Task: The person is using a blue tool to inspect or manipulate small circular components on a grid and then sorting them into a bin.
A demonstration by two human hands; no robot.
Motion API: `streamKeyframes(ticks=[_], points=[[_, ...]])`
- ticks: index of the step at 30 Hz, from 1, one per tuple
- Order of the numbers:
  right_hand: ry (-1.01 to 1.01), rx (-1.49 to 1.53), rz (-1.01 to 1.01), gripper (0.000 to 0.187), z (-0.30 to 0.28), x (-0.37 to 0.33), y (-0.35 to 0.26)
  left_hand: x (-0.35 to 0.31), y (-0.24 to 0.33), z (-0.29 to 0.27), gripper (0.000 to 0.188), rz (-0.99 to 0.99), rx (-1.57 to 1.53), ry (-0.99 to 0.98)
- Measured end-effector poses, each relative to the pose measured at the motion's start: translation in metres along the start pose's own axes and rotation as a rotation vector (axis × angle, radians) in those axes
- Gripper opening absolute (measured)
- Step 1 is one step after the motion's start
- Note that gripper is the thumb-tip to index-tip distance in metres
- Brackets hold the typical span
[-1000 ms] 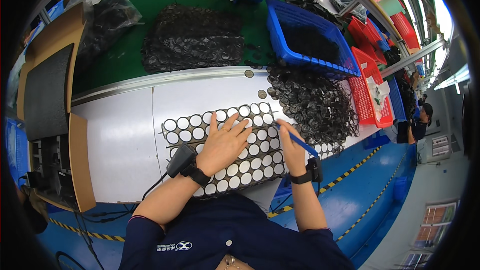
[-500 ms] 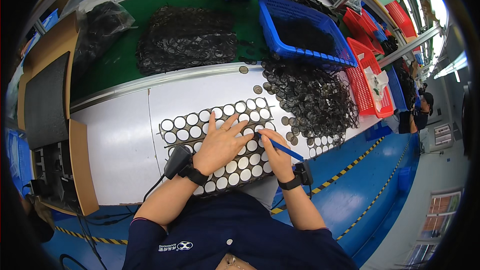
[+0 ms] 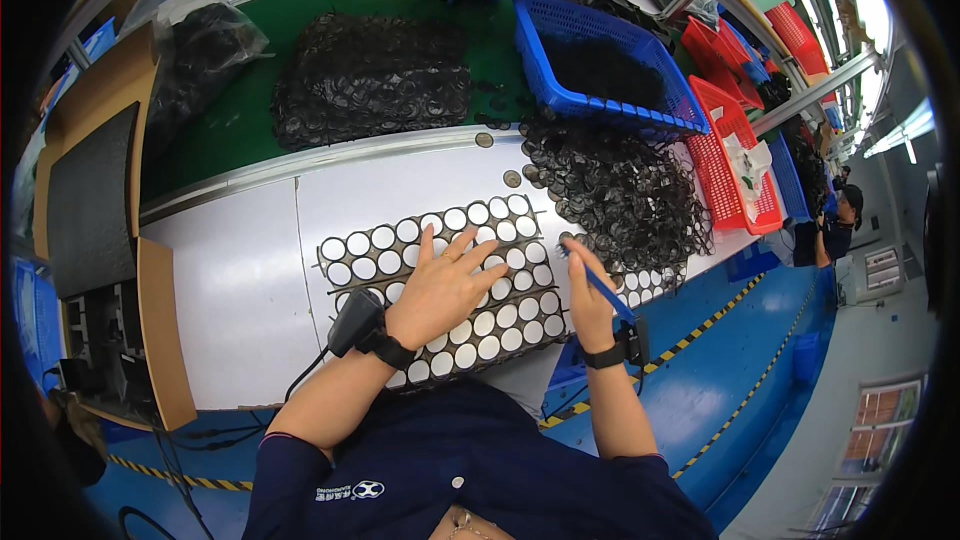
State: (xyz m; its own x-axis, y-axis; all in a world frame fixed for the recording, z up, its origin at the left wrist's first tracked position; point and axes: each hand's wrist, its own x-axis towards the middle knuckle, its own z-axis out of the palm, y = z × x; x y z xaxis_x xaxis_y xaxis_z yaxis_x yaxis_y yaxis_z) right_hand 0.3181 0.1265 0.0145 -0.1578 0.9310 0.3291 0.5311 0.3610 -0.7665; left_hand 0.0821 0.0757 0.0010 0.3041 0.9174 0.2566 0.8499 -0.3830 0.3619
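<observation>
Your left hand (image 3: 445, 285) lies spread-fingered on the black grid tray of round white discs (image 3: 440, 285); your right hand (image 3: 588, 285) pinches a blue pen-like tool (image 3: 600, 285) just beside it. You seem mid-filling; next, steady placement.

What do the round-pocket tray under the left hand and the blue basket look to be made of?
Tray: probably thin moulded plastic, dark, with rows of round pockets showing white. Blue basket: rigid plastic by its look, with an open lattice wall. Left hand rests flat on the tray.

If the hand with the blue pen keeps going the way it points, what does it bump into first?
Probably the pile of black discs. The right hand and its blue pen aim up toward it, just past the tray edge.
</observation>
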Motion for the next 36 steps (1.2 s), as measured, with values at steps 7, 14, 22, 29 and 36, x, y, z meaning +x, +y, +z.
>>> streamKeyframes(ticks=[7, 14, 22, 29, 36], points=[[-0.172, 0.128, 0.071, 0.026, 0.015, -0.047, -0.015, 0.000, 0.004, -0.010, 0.029, 0.154, -0.079, -0.052], [-0.133, 0.156, 0.076, 0.021, 0.018, -0.043, -0.015, 0.000, 0.003, -0.006, 0.030, 0.140, -0.056, -0.051], [-0.121, 0.051, 0.004, 0.020, 0.022, -0.045, -0.015, 0.001, 0.002, -0.006, 0.027, 0.141, -0.059, -0.058], [-0.080, -0.281, -0.316, 0.025, 0.021, -0.030, -0.010, -0.001, 0.001, -0.005, 0.030, 0.137, -0.060, -0.060], [0.055, 0.288, 0.285, 0.031, 0.001, -0.009, -0.005, -0.002, 0.002, -0.006, 0.029, 0.133, -0.057, -0.045]])
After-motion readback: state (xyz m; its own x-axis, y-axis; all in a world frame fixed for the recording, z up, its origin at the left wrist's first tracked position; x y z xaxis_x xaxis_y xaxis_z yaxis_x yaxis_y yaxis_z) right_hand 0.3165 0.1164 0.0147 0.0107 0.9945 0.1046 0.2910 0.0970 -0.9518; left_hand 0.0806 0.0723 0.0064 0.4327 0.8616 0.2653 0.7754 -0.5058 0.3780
